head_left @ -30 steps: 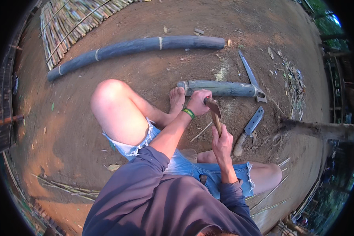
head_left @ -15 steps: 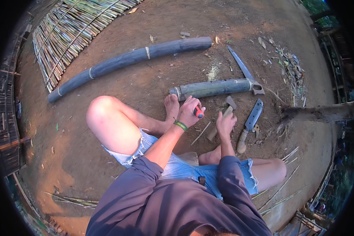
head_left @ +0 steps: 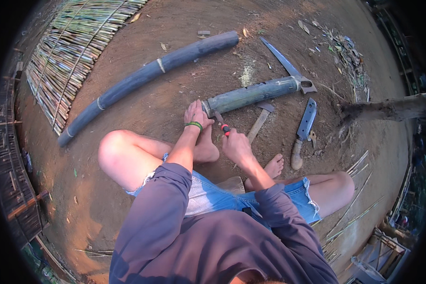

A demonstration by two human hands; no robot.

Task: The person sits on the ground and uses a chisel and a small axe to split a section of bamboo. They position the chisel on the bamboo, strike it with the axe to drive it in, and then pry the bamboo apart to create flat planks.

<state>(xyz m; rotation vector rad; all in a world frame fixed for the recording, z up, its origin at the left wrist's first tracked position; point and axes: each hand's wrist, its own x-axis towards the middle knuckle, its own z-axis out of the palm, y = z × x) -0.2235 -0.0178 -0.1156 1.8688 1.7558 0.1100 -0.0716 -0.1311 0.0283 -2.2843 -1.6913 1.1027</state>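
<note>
Ground [head_left: 146, 111]: right hand [head_left: 238, 147] gained knife [head_left: 225, 128]

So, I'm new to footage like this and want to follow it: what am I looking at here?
There is no machine: these are a person's own bare hands. A fisheye camera worn on the head looks down, which is why edges curve and the corners go dark.

The person sits on bare earth. The right hand grips a small tool with a red-and-black handle, its blade pointing toward a short bamboo section. The left hand is at that section's left end. Nearby lie a hatchet, a machete and a handsaw. Farther off are a long bamboo pole and a mat of lashed canes.
</note>
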